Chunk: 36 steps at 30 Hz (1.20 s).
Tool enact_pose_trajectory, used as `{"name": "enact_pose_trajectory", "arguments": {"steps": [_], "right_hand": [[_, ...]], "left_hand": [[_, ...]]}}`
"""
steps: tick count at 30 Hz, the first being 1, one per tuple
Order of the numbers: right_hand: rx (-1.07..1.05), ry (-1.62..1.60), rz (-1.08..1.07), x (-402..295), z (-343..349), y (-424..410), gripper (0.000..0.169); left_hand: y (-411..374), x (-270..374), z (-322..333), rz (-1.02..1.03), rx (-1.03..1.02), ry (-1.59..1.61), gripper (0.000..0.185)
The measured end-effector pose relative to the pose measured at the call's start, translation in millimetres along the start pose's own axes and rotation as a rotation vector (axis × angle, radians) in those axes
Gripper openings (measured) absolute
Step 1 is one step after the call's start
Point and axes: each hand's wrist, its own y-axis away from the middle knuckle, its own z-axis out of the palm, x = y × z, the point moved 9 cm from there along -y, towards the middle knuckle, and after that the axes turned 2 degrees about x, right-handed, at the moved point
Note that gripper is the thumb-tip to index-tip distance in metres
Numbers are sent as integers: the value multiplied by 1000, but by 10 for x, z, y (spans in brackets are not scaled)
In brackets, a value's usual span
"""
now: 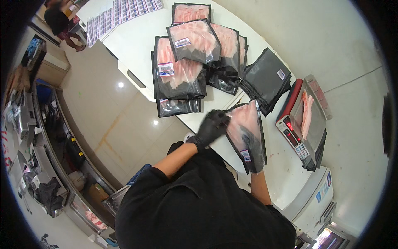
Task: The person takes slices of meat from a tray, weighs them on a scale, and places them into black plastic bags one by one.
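Note:
My left hand (214,126), in a black glove, has its fingers closed at the upper left edge of a vacuum pouch (245,115) with a clear front, black back and small label. Pale pink meat slices lie in the pouch. My right hand (247,138) shows dimly through the clear film, in the pouch's lower part; its grip is unclear. Filled pouches (194,42) lie overlapped beyond my hands. Right of them is a stack of flat black pouches (267,74). A strip of meat (307,115) rests on the tray of a red digital scale (287,124).
The white table (281,168) runs from upper left to lower right. Label sheets (121,15) cover its far left end. More black pouches (314,163) lie under the scale's near side. A person (57,18) stands at the upper left, apart from me. A metal counter (68,121) stands at left.

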Motion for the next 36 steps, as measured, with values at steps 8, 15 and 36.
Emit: {"name": "enact_pose_trajectory", "arguments": {"steps": [8,15,36], "right_hand": [[-43,-28,98,547,-205,431,25],[-62,511,-251,127,-1,454,44],[1146,729,-284,-207,-2867,1654,13]], "left_hand": [[-141,-206,28,42,-22,-26,18],[-101,-354,127,20,-54,26,29],[-159,-31,153,96,-151,-85,79]]}}
